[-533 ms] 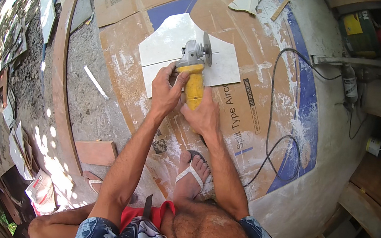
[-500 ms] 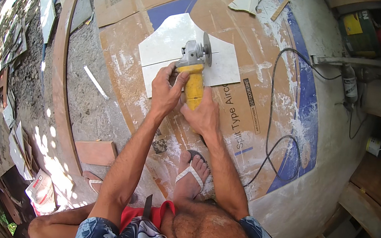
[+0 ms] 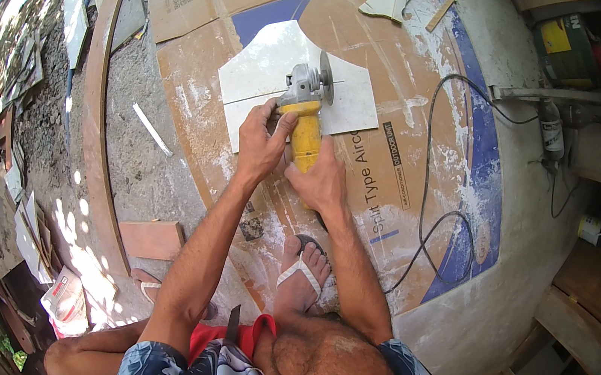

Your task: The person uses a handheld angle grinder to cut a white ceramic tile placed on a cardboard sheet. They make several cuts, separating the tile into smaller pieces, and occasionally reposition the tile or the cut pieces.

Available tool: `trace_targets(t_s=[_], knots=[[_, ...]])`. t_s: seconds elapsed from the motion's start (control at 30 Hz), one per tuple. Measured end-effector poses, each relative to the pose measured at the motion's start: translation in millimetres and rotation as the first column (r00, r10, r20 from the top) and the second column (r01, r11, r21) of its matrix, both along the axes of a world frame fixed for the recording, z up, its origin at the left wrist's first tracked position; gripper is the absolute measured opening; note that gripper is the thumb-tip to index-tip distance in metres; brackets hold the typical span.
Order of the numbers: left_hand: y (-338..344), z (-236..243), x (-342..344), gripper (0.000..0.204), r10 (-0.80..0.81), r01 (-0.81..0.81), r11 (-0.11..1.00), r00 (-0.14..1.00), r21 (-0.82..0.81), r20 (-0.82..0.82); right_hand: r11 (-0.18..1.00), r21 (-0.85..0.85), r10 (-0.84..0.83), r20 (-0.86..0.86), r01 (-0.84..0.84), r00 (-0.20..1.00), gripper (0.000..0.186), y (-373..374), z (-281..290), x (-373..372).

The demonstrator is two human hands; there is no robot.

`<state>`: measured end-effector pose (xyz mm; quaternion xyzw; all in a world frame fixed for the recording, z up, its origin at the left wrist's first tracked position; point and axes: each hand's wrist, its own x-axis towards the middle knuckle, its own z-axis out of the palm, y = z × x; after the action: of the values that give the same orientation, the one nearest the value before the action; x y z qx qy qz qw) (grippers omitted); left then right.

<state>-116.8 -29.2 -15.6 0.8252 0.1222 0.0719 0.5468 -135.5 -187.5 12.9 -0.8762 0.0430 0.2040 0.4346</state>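
Observation:
A yellow angle grinder (image 3: pixel 307 134) with a grey metal head is held between my two hands. Its cutting disc (image 3: pixel 326 77) stands on edge over a white tile (image 3: pixel 264 61); whether the disc touches the tile I cannot tell. My left hand (image 3: pixel 262 141) grips the grinder's left side near the head, thumb across the yellow body. Around the rear of the body is my right hand (image 3: pixel 322 179), closed. The tile has a curved, notched outline and a dark straight line across it, partly hidden by the grinder. It lies on flattened cardboard (image 3: pixel 361 188).
A black cord (image 3: pixel 427 174) loops over the cardboard to the right. Tile offcuts (image 3: pixel 392 1) and a wooden strip (image 3: pixel 443 13) lie at the far edge. At left are a long wooden beam (image 3: pixel 98 108) and a short wooden block (image 3: pixel 150 239). A bottle (image 3: pixel 551 131) stands by the right wall.

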Motion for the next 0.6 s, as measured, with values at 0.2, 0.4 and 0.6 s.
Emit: trace_targets(t_s=[0.2,0.4,0.6], knots=[[0.6,2.7,-0.2,0.050,-0.009,0.009,1.000,1.000,0.021,0.002,1.000,-0.008,-0.003,0.001,0.003,1.000,0.071,0.0,1.7,-0.9],[1.6,3.7,-1.3,0.050,-0.023,0.023,1.000,1.000,0.021,-0.013,1.000,-0.004,0.002,0.015,-0.002,1.000,0.071,-0.3,-3.5,-2.5],[0.4,2.2,-2.4,0.050,-0.021,0.022,1.000,1.000,0.021,-0.016,1.000,-0.003,0.004,0.044,-0.004,0.999,0.071,-1.7,-4.8,-4.6]])
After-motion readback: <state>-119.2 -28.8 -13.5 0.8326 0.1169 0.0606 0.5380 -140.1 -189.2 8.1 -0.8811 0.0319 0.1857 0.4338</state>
